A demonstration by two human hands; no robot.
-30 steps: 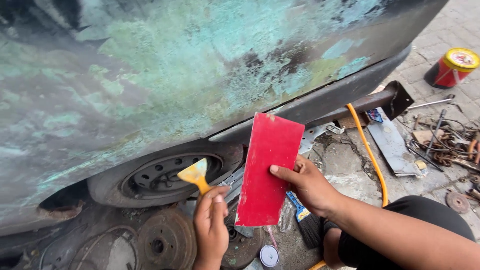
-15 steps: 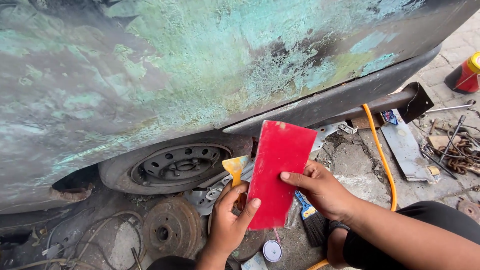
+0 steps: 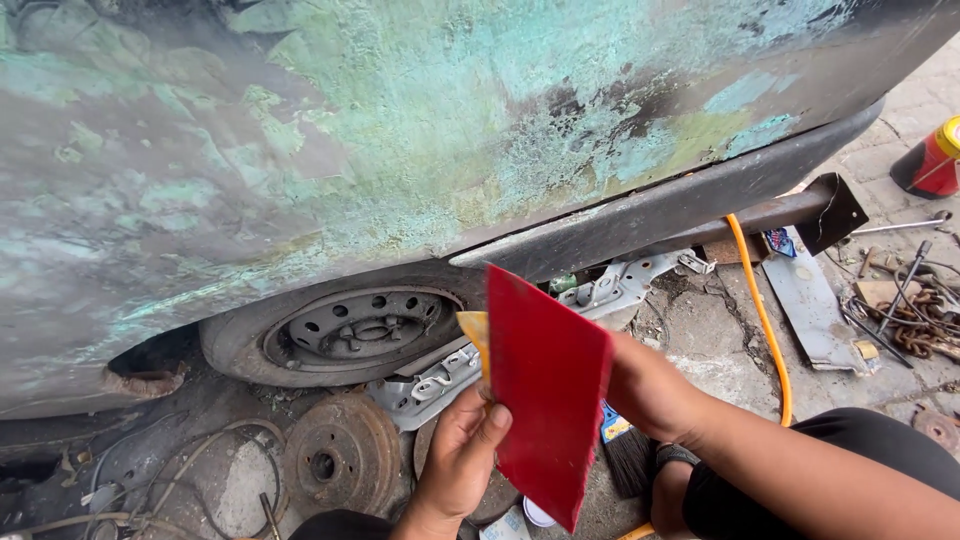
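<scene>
The right hand is gripping a flat red card by its right edge; the fingers are hidden behind the card, so how far they are curled cannot be seen, though the card is plainly resting in that hand. The card is standing tilted, its top corner far and left, its bottom corner near, in the middle of the view. The left hand is coming up from the near edge, its thumb lying against the card's left edge and its fingers loosely closed around a yellow scraper, whose blade is peeking out just left of the card's top.

Behind both hands a car panel is filling the far half of the scene, its surface patchy with green, grey and black. A wheel is lying under it on the left, and a rusty brake drum is sitting near that on the ground. An orange hose is running along the right, with a paintbrush just below the right hand and a red can at the far right.
</scene>
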